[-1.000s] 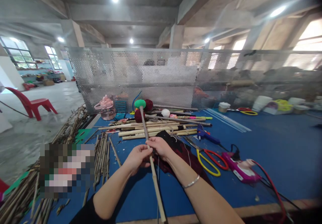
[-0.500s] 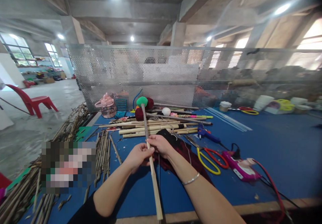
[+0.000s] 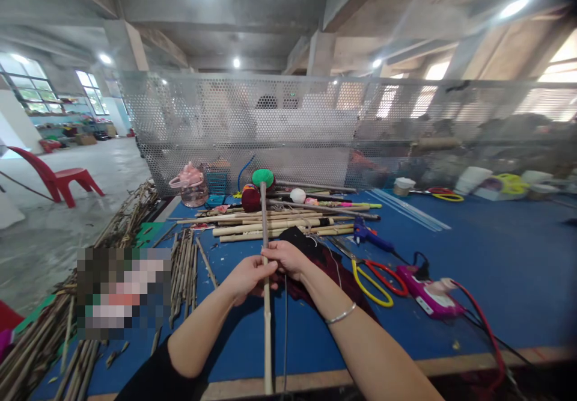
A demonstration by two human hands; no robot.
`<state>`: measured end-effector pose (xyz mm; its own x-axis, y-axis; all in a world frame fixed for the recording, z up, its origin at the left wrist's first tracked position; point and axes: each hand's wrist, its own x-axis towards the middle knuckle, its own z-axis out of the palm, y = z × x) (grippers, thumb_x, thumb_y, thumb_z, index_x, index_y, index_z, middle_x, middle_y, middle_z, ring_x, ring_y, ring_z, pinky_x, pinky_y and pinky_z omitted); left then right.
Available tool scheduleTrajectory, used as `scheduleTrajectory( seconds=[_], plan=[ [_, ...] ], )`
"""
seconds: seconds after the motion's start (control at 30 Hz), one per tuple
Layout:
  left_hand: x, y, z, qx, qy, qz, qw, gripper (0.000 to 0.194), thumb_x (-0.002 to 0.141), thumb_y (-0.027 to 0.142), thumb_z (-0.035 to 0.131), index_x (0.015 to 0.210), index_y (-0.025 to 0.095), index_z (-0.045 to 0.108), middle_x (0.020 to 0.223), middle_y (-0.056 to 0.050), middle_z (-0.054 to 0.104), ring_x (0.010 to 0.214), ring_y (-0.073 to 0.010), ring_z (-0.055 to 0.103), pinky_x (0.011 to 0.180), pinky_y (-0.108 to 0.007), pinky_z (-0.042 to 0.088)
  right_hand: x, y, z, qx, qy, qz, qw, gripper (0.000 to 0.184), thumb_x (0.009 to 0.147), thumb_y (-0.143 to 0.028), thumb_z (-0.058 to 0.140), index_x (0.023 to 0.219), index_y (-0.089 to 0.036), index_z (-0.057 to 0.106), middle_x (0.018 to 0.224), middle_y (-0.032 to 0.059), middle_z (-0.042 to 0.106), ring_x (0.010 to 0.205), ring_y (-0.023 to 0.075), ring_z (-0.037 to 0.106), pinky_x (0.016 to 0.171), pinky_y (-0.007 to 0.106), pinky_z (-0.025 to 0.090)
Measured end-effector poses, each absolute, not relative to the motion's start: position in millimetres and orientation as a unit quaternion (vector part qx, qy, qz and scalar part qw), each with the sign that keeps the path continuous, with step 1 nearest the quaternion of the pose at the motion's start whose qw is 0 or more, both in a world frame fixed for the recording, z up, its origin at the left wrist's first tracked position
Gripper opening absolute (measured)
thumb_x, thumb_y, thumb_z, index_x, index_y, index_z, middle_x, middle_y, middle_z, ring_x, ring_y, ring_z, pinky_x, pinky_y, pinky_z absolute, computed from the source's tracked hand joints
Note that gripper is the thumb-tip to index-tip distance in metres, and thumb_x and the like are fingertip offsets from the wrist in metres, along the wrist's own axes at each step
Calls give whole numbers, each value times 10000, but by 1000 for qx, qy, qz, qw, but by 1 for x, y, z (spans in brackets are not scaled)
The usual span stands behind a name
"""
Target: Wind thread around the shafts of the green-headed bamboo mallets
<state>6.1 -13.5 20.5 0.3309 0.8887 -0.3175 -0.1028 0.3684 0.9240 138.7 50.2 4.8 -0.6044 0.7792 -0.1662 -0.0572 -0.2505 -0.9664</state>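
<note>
Both hands are closed round a long mallet [image 3: 267, 329] with a pale wooden handle, a greyish upper shaft and a round green head [image 3: 263, 177] at the far end. My left hand [image 3: 249, 278] grips the shaft from the left, thumb across it. My right hand [image 3: 288, 260] pinches it slightly higher, from the right. Dark maroon and black cloth [image 3: 315, 269] lies under and beside my right hand. Beyond the hands, two dark red balls, one of them [image 3: 251, 199] nearer, and a white ball [image 3: 297, 195] rest among several wooden sticks [image 3: 270, 226].
Scissors [image 3: 372, 281] with red and yellow handles, a blue glue gun [image 3: 370, 235] and a magenta power strip [image 3: 428, 293] lie at the right. Bundled twigs [image 3: 183, 275] lie left. A pink-lidded jar [image 3: 193, 187] stands before a perforated metal screen [image 3: 202, 112].
The mallet has turned to stand nearly straight in view; its green head shifted right and its near end left. Both hands keep their hold.
</note>
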Motion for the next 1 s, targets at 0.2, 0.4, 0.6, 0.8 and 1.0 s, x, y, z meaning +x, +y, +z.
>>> scheduleTrajectory(
  seconds=[0.2,0.4,0.6,0.8,1.0],
  plan=[
    [4,-11,23,432,458,386,675,359,572,392,708,749,112,569,677,-45,608,538,-87,568,460,-159,398,139,47,11,-297,-510,759,275,325,652,-395,647,799,-130,532,467,-72,466,296,-1,230,320,158,78],
    [1,-12,26,440,451,369,684,366,614,432,666,797,132,563,738,-64,634,598,-113,596,483,-175,414,137,48,10,-309,-546,710,321,316,624,-397,665,670,-116,529,491,-43,488,360,31,361,359,168,215],
    [2,-9,20,488,484,404,603,369,556,430,700,673,127,524,512,1,558,431,-73,498,450,-181,388,137,46,14,-339,-533,688,357,323,587,-380,693,648,-127,503,446,-67,456,344,17,312,363,165,217],
    [2,-12,29,443,424,379,693,323,592,365,687,760,113,571,725,-75,628,571,-104,582,522,-191,430,134,41,17,-324,-530,711,331,325,625,-416,656,665,-142,485,431,-76,429,306,23,302,323,165,174],
    [2,-8,16,481,514,387,596,359,567,437,679,652,143,490,490,9,535,403,-80,486,414,-187,377,123,39,10,-385,-541,644,379,344,545,-383,712,582,-133,477,493,-31,527,414,51,427,395,173,297]
  ],
)
